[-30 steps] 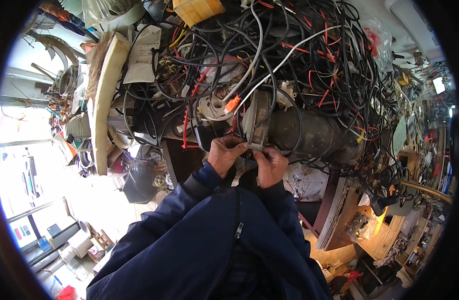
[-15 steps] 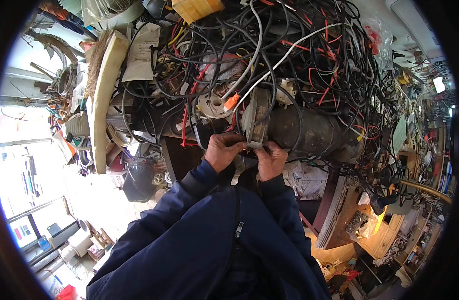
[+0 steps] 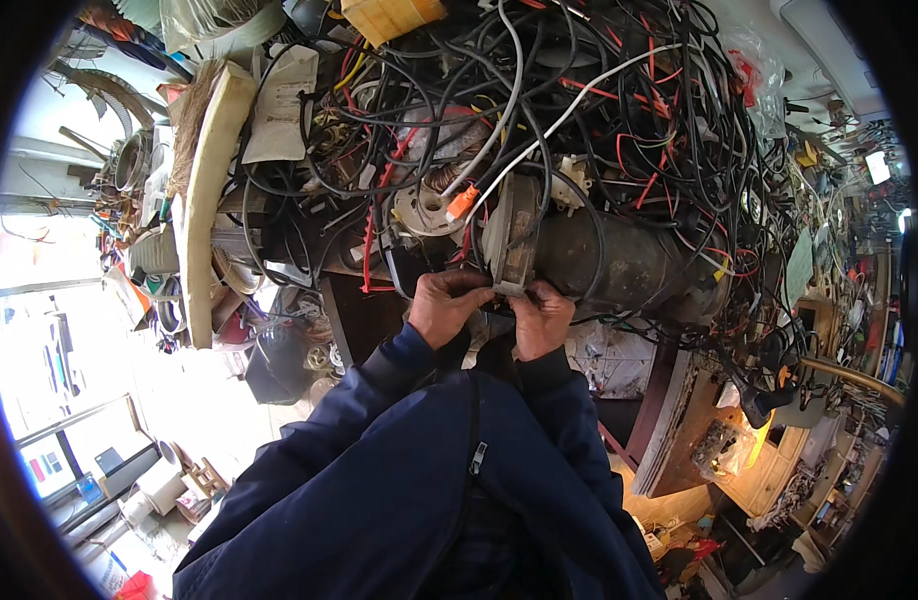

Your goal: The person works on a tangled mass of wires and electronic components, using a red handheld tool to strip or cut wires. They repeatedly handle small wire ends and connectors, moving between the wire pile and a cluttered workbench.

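My left hand (image 3: 445, 308) and my right hand (image 3: 544, 319) meet at the near edge of a dusty metal cylinder's thick flange (image 3: 513, 235). Both are closed, thumb against finger. Between the fingertips shows a small pale strip (image 3: 508, 289) at the flange's lower edge; whether either hand grips it is too small to tell. The dark cylinder body (image 3: 579, 255) lies sideways, running right from the flange. Left of the flange sits a round pale part with a hole (image 3: 425, 212). An orange connector (image 3: 464, 203) on a cable rests beside it.
A heap of tangled black, white and red cables (image 3: 619, 110) covers the bench beyond the cylinder. A long cream-coloured slab (image 3: 214, 200) stands at the left. Lower right is a wooden board (image 3: 694, 440). A black bag (image 3: 277, 362) lies below the bench at left.
Both hands stay at the flange's near edge with only tiny finger shifts. Nothing else has visibly moved.
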Demonstrator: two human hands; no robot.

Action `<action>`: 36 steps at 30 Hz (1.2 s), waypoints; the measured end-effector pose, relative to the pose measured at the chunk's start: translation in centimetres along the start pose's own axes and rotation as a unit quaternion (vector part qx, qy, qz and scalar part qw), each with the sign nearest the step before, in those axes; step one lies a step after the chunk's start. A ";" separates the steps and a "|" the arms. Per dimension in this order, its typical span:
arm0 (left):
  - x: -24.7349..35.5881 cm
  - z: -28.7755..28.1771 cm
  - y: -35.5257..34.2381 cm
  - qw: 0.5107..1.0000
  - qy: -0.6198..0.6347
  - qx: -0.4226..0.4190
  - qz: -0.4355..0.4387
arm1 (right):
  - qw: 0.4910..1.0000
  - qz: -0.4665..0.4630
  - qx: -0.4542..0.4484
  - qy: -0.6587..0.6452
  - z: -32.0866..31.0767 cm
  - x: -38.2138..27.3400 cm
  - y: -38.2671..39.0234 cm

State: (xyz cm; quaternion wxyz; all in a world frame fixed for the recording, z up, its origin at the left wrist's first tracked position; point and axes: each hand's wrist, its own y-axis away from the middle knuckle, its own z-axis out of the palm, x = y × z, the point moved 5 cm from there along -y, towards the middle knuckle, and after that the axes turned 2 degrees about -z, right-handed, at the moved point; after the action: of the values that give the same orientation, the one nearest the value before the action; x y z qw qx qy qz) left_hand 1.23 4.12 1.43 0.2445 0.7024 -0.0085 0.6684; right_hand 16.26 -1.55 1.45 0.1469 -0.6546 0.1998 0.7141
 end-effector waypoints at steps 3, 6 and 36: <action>0.0 -0.1 -0.7 1.000 -0.009 -0.003 -0.016 | 1.000 0.004 -0.006 0.030 -0.3 0.6 -0.1; 0.3 0.0 -0.3 1.000 -0.014 0.003 0.001 | 1.000 -0.009 0.000 0.018 -0.2 0.4 0.0; -0.3 0.0 -0.8 1.000 0.025 0.007 0.009 | 0.999 0.000 -0.013 0.041 -0.4 0.6 -0.1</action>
State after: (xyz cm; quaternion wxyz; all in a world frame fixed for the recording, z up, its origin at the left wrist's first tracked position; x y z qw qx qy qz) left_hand 1.50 4.67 0.86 0.2333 0.6873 -0.0044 0.6879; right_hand 16.62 -1.64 0.81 0.1299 -0.6851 0.1964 0.6893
